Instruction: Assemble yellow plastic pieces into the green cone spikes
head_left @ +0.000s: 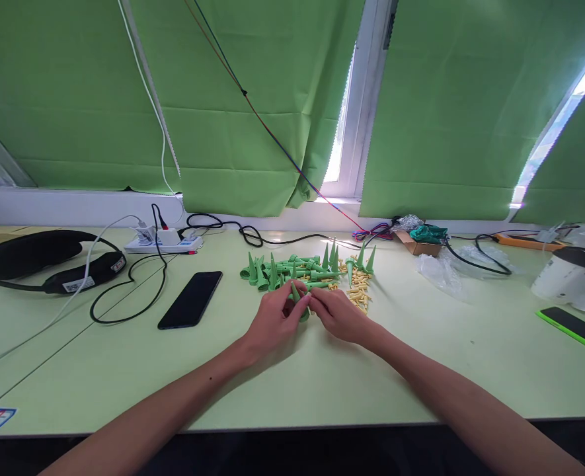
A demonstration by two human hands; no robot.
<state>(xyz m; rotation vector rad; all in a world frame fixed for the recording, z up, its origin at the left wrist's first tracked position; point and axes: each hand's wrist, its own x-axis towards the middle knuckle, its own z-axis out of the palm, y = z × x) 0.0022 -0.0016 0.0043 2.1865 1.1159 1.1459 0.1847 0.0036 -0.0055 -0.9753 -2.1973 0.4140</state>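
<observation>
My left hand (pixel 273 316) is closed around a green plastic spike (pixel 295 291), a pointed cone with a wider base. Close beside it, my right hand (pixel 340 313) pinches at the spike's side; whatever lies between its fingertips is too small and hidden to make out. Just beyond both hands spreads a pile of similar green spikes (pixel 273 270), several standing point up and others lying down. Small tan peg-like pieces (pixel 359 291) are heaped to the right of the pile, partly behind my right hand.
A black phone (pixel 190 300) and headphones (pixel 84 271) lie left on the pale table (pixel 272 390), by a power strip (pixel 166 245) with cables. To the right are a small cardboard box (pixel 414 243), plastic bags (pixel 441 272), a white container (pixel 570 274) and a green-edged phone (pixel 577 329).
</observation>
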